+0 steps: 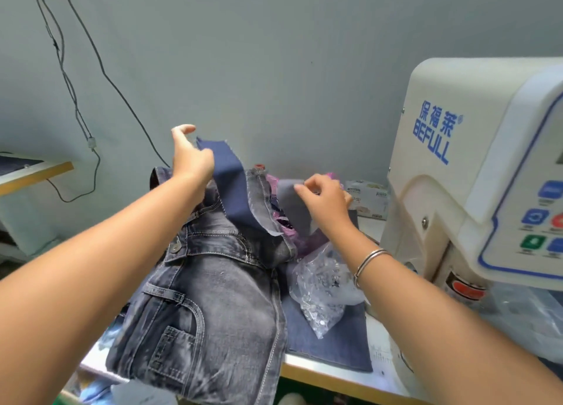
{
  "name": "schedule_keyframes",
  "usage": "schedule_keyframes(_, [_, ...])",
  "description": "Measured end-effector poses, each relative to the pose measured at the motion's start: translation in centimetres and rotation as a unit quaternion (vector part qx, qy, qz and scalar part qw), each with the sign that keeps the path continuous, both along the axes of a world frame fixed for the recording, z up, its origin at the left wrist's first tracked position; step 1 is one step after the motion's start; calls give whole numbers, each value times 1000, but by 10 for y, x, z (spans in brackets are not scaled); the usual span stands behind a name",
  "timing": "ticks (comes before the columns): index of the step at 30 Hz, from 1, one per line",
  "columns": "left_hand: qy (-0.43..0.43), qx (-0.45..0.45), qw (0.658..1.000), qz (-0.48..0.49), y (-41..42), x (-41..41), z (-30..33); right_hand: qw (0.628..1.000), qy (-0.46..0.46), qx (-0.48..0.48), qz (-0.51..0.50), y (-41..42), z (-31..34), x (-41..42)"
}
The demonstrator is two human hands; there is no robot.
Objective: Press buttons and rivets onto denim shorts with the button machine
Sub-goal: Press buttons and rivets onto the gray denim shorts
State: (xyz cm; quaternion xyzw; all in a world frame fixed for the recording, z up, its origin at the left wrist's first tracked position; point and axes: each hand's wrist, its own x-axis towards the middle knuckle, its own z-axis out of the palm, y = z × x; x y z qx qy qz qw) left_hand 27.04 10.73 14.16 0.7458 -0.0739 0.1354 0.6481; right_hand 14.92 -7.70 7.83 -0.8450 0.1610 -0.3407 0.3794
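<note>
On the white table [341, 371], left of the button machine [475, 167], a stack of grey denim shorts [213, 298] lies waistband away from the camera, one metal button [175, 247] already on the waistband. Left hand [190, 158] is up over the far end of the stack, lower fingers curled on a strip of dark blue cloth [234, 188], index finger and thumb stretched out free. Right hand [327, 200] pinches a grey cloth piece [289, 200] between thumb and fingertips; bracelet [370, 261] on that wrist.

Risks, my read: the blue strip drapes over the shorts, so pulling it could drag the top pair and skew the stack toward the table edge. A clear bag of metal parts [320, 289] sits just beside the shorts, right under the right forearm; an arm sweep could knock it and spill pieces. Nothing is under the machine's press point yet, so no pinch hazard now.

Hard to tell: how many shorts are in the stack, what the purple plastic [289, 231] behind them holds, and the machine's press head, cut off at the right edge. Panel buttons are partly out of frame. Small packet [370, 199] by the wall is unreadable.
</note>
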Motion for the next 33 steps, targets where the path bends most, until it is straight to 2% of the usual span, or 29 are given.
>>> schedule_keyframes(2, [-14,38,999,-15,6,2,-10,1000,0,-2,27,-4,12,7])
schedule_keyframes(4, [-9,84,995,-46,5,1,-18,997,59,-35,44,-10,16,14])
schedule_keyframes(6, [6,111,992,-58,3,-3,-26,995,84,-28,38,-16,13,21])
schedule_keyframes(10, [29,89,994,-57,-4,-13,-30,990,24,139,0,-20,17,32])
schedule_keyframes(12, [56,29,993,-95,-5,-16,-27,985,-42,166,-21,-15,27,32])
schedule_keyframes(13, [70,5,990,-123,-7,-17,-25,986,-85,139,-27,-9,33,29])
schedule_keyframes(15, [94,-12,980,-177,-12,-22,-20,991,-135,-7,-16,11,42,22])
schedule_keyframes(18, [131,-17,955,-264,-17,-33,-15,959,-51,-276,30,46,41,16])
schedule_keyframes(20, [141,-30,936,-321,-18,-38,-15,919,-11,-393,37,61,32,11])
schedule_keyframes(21, [139,-33,929,-340,-18,-41,-17,907,-4,-419,43,65,29,8])
schedule_keyframes(23, [146,-35,913,-380,-16,-46,-19,913,3,-405,49,68,24,3])
schedule_keyframes(26, [146,-5,879,-455,-13,-52,-22,940,30,-338,39,62,18,-1])
schedule_keyframes(29, [126,19,865,-486,-11,-58,-21,968,14,-246,47,53,15,-7])
schedule_keyframes(31, [118,47,873,-471,-10,-59,-21,979,17,-196,58,48,14,-11])
schedule_keyframes(33, [103,58,899,-423,-13,-61,-21,988,16,-130,80,44,12,-13])
